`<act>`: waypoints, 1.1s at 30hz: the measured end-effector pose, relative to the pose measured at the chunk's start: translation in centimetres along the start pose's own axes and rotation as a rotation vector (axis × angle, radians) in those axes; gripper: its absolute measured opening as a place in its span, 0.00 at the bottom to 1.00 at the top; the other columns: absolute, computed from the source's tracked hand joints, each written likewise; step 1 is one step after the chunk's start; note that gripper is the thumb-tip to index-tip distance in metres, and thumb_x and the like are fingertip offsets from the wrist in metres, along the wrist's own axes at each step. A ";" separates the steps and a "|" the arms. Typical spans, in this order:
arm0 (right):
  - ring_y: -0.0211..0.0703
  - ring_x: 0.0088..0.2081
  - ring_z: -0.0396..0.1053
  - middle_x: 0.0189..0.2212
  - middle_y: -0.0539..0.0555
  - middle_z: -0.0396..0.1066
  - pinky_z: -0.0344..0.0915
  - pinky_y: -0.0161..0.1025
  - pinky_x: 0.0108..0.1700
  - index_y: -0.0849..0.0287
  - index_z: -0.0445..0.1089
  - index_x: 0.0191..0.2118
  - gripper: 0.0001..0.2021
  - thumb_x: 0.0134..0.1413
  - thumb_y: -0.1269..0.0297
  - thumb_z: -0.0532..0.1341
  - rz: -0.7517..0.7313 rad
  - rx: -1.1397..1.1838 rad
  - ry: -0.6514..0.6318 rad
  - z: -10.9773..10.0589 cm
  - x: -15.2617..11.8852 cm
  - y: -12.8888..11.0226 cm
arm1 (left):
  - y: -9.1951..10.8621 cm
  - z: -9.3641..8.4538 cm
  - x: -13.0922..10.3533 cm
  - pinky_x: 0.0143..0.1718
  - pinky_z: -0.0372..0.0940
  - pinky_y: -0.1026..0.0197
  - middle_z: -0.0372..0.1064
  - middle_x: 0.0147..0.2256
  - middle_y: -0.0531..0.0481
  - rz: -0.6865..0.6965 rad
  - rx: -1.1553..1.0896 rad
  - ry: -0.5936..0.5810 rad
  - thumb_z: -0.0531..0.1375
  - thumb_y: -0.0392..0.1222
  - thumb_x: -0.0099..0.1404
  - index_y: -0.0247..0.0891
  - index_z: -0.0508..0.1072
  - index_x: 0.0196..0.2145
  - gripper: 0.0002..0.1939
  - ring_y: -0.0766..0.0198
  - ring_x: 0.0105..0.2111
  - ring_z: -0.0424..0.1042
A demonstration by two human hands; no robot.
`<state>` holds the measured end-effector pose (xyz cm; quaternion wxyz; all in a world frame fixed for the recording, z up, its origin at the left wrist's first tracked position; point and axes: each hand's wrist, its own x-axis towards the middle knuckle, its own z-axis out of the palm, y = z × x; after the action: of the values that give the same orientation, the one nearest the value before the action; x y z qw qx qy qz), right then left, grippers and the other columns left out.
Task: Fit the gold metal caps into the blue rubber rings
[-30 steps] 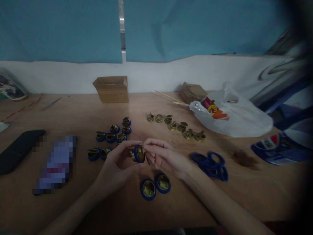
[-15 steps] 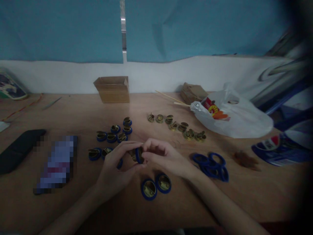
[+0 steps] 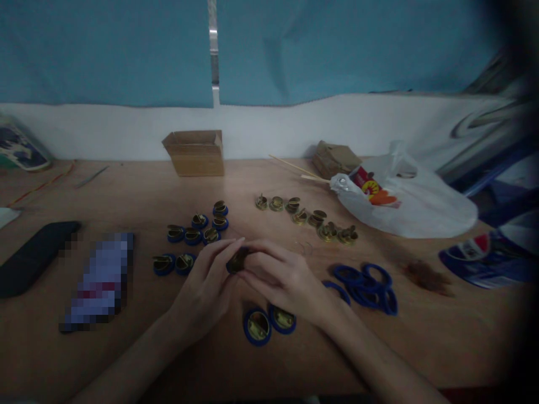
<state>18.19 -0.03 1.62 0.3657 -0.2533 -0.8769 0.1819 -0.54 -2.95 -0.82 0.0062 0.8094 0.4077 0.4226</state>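
Observation:
My left hand (image 3: 208,286) and my right hand (image 3: 284,278) meet at the middle, both closed on a round brass piece with a blue ring (image 3: 237,260). Just below them lie two blue-rimmed brass pieces (image 3: 257,326), the right one partly under my right hand. More blue-rimmed pieces (image 3: 192,235) stand in a group to the left. A curved row of brass pieces without blue rims (image 3: 300,216) runs behind my right hand. Loose blue rings (image 3: 365,287) overlap in a pile to the right.
An open cardboard box (image 3: 197,160) stands at the back. Right of it are a brown paper packet (image 3: 336,160), a white plastic bag (image 3: 425,202) and a blue bottle (image 3: 484,258). A black case (image 3: 36,255) and a pixelated object (image 3: 101,280) lie left.
The held piece has turned and is more covered by my fingers. My right hand's fingers have curled further round it. A blue ring now shows beside my right wrist.

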 end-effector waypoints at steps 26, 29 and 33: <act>0.45 0.48 0.69 0.48 0.60 0.67 0.73 0.41 0.47 0.59 0.67 0.42 0.08 0.60 0.74 0.54 -0.025 -0.075 0.013 0.9 -0.3 -1.4 | 0.1 -0.5 0.1 0.49 0.70 0.59 0.66 0.45 0.46 0.080 -0.020 0.154 0.61 0.23 0.59 0.36 0.66 0.49 0.21 0.62 0.47 0.70; 0.46 0.51 0.68 0.49 0.62 0.66 0.72 0.42 0.49 0.60 0.65 0.45 0.09 0.60 0.73 0.54 -0.034 -0.048 0.015 0.9 -0.2 -1.5 | 0.0 -0.3 0.1 0.45 0.71 0.60 0.67 0.42 0.47 0.015 -0.020 0.173 0.63 0.25 0.59 0.38 0.66 0.47 0.20 0.63 0.44 0.70; 0.46 0.51 0.68 0.50 0.61 0.65 0.71 0.42 0.50 0.59 0.61 0.51 0.15 0.59 0.76 0.54 0.006 -0.002 0.047 1.1 -0.2 -1.5 | -0.1 -0.2 0.2 0.43 0.71 0.60 0.66 0.41 0.48 -0.067 -0.066 0.148 0.63 0.28 0.59 0.39 0.65 0.46 0.19 0.62 0.43 0.70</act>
<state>17.04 -1.49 1.46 0.3853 -0.2605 -0.8676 0.1762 -0.69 -2.77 -0.58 0.0168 0.7614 0.4196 0.4939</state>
